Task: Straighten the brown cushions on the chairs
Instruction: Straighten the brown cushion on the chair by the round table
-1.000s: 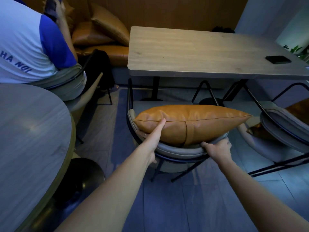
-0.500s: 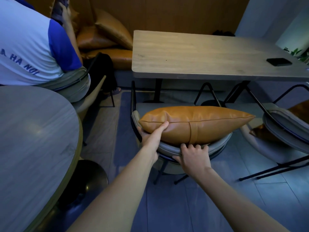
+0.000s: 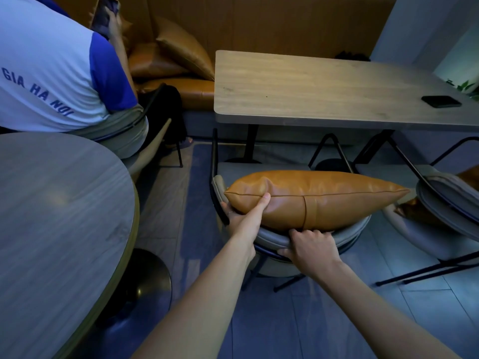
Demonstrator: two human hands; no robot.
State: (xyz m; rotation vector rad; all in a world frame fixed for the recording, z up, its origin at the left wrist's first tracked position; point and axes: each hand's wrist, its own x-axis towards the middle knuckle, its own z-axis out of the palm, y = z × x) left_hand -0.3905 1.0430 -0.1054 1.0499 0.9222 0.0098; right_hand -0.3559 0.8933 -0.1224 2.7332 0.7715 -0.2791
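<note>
Sideways, the brown cushion (image 3: 313, 200) lies on the chair (image 3: 274, 238) backrest — long axis left-right, tapered corner pointing right. My left hand (image 3: 243, 216) pinches its left end; my right hand (image 3: 309, 246) clutches the backrest.

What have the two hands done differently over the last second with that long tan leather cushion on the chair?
The right hand slid left along the grey padded chair back, from near its right side to under the middle seam of the tan leather cushion, still gripping the chair back. The left hand kept pinching the cushion's left end. The cushion stayed lying along the chair back.
</note>
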